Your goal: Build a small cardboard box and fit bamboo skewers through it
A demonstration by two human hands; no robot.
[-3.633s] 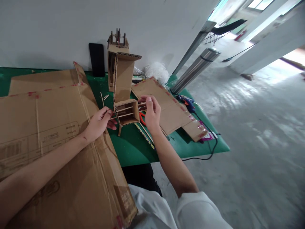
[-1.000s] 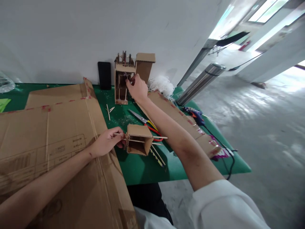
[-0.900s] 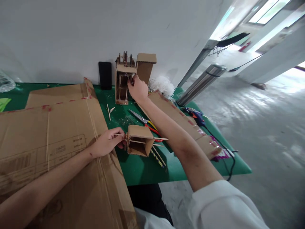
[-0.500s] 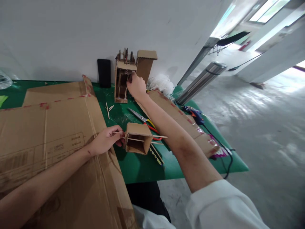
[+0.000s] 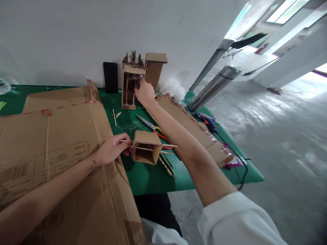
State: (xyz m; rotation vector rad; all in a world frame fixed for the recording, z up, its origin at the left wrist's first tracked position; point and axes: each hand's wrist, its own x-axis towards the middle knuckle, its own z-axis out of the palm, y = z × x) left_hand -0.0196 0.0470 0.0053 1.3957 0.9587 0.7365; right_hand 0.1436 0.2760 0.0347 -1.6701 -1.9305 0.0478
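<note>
Box is best steadied by sticks pinched at nine o'clock in the left hand. Any grip by the right hand, at twelve, is hidden.

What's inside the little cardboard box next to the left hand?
In the little cardboard box beside the left hand, a thin stick runs across. The top panel covers the upper part inside, and the back is too shadowy to tell.
</note>
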